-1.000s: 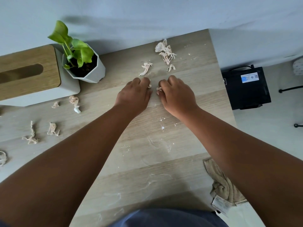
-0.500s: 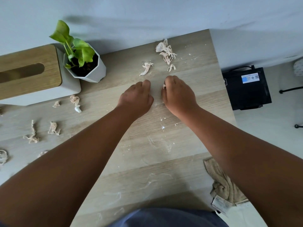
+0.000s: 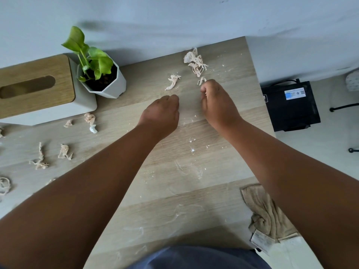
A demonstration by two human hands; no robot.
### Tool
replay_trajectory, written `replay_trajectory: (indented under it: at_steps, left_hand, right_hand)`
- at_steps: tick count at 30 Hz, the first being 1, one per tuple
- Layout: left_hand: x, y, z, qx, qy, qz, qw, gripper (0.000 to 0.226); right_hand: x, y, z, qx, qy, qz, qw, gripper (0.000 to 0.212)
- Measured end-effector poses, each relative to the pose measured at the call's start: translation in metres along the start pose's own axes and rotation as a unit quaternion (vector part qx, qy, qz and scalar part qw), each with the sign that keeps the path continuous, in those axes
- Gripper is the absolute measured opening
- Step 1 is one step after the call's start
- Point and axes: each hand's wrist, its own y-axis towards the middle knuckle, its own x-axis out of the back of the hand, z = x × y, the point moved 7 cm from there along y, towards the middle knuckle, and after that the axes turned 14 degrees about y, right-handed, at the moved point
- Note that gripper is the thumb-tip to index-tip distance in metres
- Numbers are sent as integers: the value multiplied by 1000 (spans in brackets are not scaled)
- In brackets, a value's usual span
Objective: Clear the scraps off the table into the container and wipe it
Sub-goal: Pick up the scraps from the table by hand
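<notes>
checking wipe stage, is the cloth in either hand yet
No, the cloth lies at the table's near right edge, gripped by neither hand.

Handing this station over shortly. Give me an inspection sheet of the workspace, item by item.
Surface: wooden table, streaked with white smears and crumbs.
Job's things: big scrap pile at the far edge; single scrap beside it; loose scraps on the left side; beige cloth at the near right edge. No scrap container recognised.
Clutter: potted plant; tissue box with a wood lid.
Hands: left hand has curled fingers, contents hidden; right hand reaches toward a small scrap, its grip unclear.
Cables: thin cord at the black box.
Surroundings: pale wall; light floor on the right.
</notes>
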Motion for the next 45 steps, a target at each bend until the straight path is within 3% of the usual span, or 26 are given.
replay_trajectory:
  at_steps: [13, 23, 32, 40, 45]
  left_hand:
    - [14, 11, 12, 27, -8, -64, 998, 25]
    - [20, 39, 26, 32, 14, -75, 997, 35]
    - [19, 59, 28, 19, 65, -67, 995, 42]
    - [13, 69, 24, 12, 111, -42, 993, 42]
    - [11, 71, 22, -10, 134, -62, 989, 37]
  right_hand:
    - [21, 29, -14, 38, -57, 7, 998, 25]
    - [22, 58, -33, 53, -157, 77, 983, 73]
    - [15, 89, -39, 139, -273, 101, 946, 111]
    - [-3, 114, -31, 194, -270, 89, 939, 101]
    - [-16, 113, -22, 258, -316, 73, 910, 71]
